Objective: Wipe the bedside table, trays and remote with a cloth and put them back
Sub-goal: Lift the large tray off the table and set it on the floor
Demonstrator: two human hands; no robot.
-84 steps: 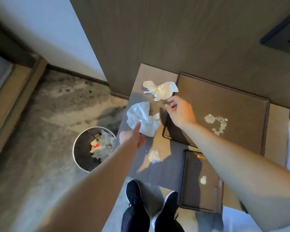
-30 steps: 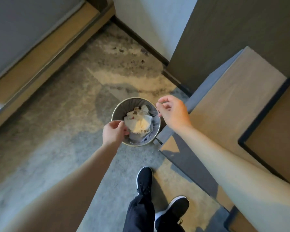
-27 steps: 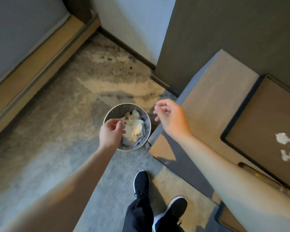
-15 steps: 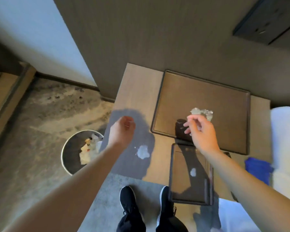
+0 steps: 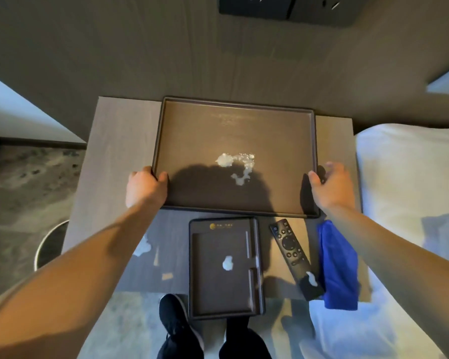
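Note:
A large brown tray (image 5: 233,130) lies on the bedside table (image 5: 119,141), with a white smear (image 5: 236,165) in its middle. My left hand (image 5: 144,186) grips its left rim, thumb inside. My right hand (image 5: 331,186) is at the right rim, fingers apart and blurred, thumb on the edge. In front lies a small dark tray (image 5: 226,288) with a white blob, overhanging the table's front edge. The black remote (image 5: 294,255), also smeared, lies to its right. A blue cloth (image 5: 338,265) lies beside the remote.
A white smear (image 5: 141,248) marks the table top under my left forearm. A round waste bin (image 5: 46,244) stands on the floor at the left. The white bed (image 5: 412,190) adjoins the table on the right. A socket panel (image 5: 288,6) sits on the wall above.
The crumpled tissues went from the table into the bin. My view swung back to the table, and both hands moved to the sides of the large tray, the left closing on its rim.

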